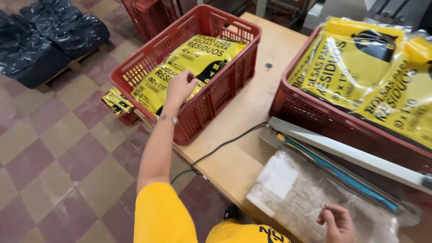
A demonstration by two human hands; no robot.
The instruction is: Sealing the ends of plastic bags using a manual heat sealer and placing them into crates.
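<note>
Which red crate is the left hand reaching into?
The left hand is in the red crate at the table's left edge, on its yellow packs. The fuller crate on the right is untouched.

Bare tabletop (252, 108) forms an open lane between the left red crate (211, 96) and right red crate (315, 114); black cable (225, 145) crosses it, heat sealer (342, 157) borders it.

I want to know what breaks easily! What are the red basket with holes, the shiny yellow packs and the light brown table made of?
The red lattice crate looks like hard moulded plastic, with an even colour and grid walls. The yellow packs under the left hand seem to be thin glossy plastic film: they crease and shine. The pale tabletop looks like matt wood or wood board, though I cannot tell which.
</note>
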